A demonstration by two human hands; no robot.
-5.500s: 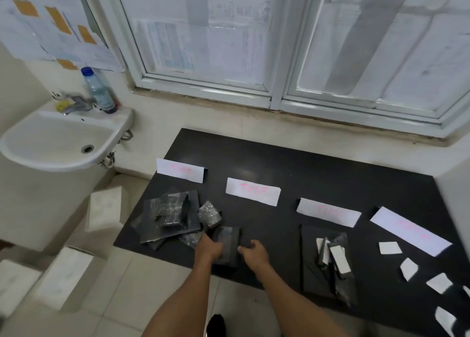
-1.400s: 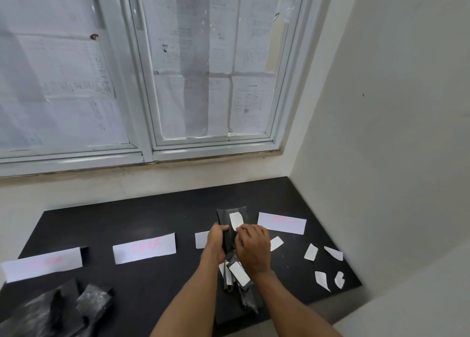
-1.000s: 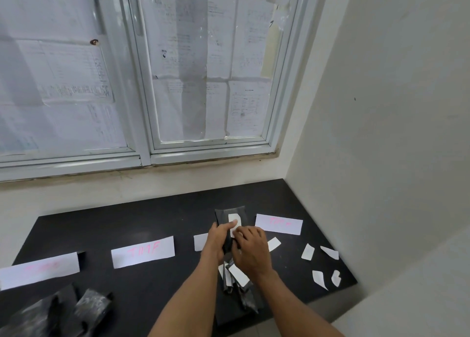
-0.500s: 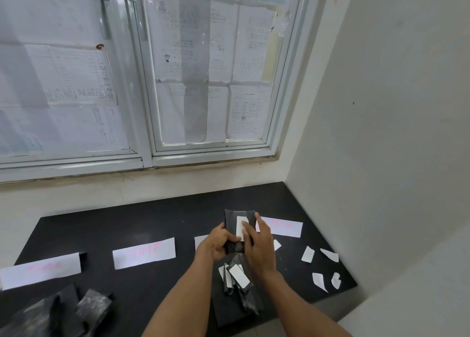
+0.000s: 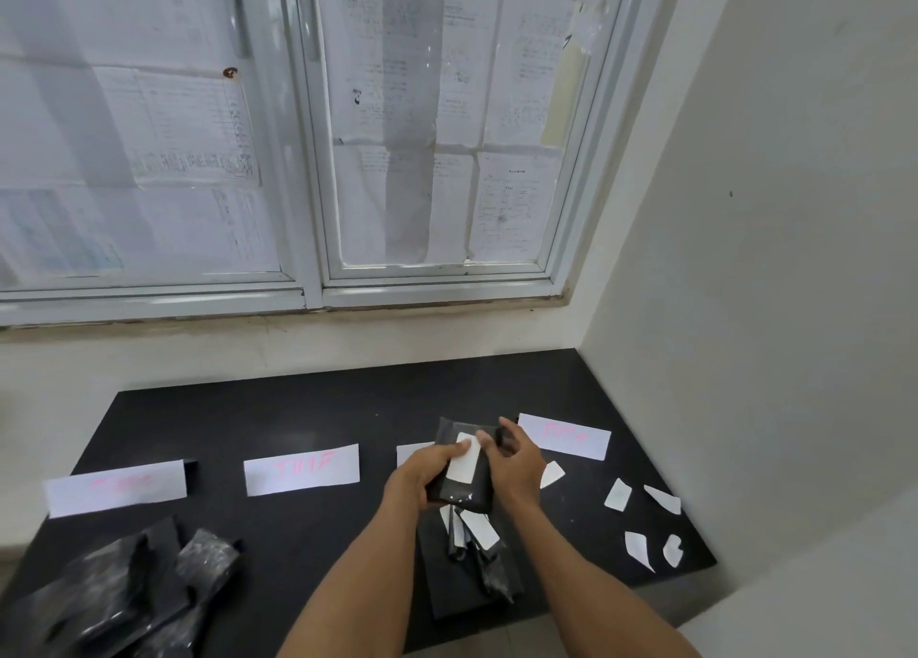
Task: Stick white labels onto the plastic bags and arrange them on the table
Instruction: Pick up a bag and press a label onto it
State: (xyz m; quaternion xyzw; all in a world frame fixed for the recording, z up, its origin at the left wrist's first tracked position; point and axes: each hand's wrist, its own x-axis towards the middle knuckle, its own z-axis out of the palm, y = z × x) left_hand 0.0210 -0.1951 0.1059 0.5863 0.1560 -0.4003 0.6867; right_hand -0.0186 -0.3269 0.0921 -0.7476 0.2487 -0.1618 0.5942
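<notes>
The plastic bag (image 5: 459, 478) is a dark one, held up just above the black counter (image 5: 308, 409) between both hands, a bit right of center. A white label (image 5: 464, 461) sits on its upper face. The left hand (image 5: 422, 473) is clamped on the bag's left edge, thumb lying across the label, and the right hand (image 5: 516, 463) has its grip closed on the bag's right side, fingers curled over the top corner. Right below the hands, toward the near edge, there's a small pile of labeled bags (image 5: 477, 543) lying on a dark flat sheet. Over at the near left corner sits a heap of shiny dark bags (image 5: 124, 593) with no labels that I can see. Along the far side of all that runs a row of white paper strips with pink writing: one at the left (image 5: 116, 488), one in the middle (image 5: 300, 469), one at the right (image 5: 564, 436), plus another mostly hidden behind the left hand. Loose white label pieces (image 5: 646, 523) are scattered near the right end of the counter.
</notes>
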